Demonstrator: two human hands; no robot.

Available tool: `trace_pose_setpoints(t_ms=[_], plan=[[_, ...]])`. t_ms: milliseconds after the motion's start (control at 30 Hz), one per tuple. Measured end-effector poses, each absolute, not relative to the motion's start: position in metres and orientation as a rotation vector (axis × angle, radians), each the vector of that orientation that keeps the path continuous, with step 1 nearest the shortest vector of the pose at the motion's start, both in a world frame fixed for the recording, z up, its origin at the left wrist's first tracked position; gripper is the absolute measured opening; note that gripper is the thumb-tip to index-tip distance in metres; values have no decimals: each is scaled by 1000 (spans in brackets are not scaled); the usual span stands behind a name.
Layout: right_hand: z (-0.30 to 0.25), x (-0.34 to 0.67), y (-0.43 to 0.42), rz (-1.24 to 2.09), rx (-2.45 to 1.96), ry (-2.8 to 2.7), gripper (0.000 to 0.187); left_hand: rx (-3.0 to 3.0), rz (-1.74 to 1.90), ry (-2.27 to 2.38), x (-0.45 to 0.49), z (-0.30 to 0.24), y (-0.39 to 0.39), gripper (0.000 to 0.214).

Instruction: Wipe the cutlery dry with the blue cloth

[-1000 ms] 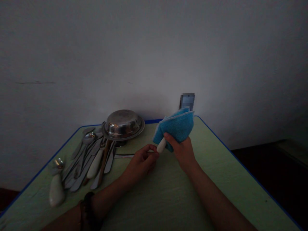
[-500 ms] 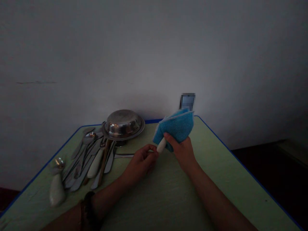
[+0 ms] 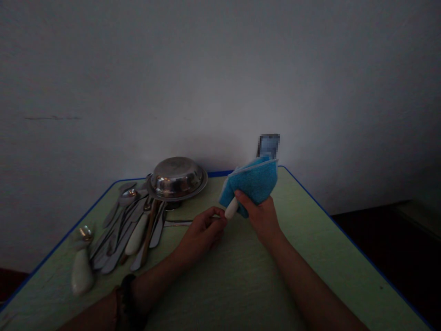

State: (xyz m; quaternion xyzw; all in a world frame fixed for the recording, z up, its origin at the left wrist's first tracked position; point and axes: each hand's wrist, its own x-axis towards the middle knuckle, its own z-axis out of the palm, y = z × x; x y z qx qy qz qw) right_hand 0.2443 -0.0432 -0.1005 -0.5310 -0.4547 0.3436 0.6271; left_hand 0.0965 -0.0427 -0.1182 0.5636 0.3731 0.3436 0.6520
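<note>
My right hand is closed round a folded blue cloth with a pale edge. Out of the cloth, under my right thumb, sticks a white handle; whatever is at its other end is hidden inside the cloth. The fingertips of my left hand pinch the lower tip of this handle. Both hands are above the middle of the table. Behind my left hand, a piece of metal cutlery lies crosswise on the tabletop, partly covered by the fingers.
An upturned steel bowl rests at the back of the green table. Left of it lies a pile of spoons, forks and knives. A white-handled fork lies apart near the left edge. A blurred upright device stands against the wall.
</note>
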Motion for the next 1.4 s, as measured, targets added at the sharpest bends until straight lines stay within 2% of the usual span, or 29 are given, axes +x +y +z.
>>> trace_pose_setpoints(t_ms=[1400], plan=[[-100, 245, -45, 775, -1206, -1064, 23, 1250, 788, 832, 97, -117, -43, 10]])
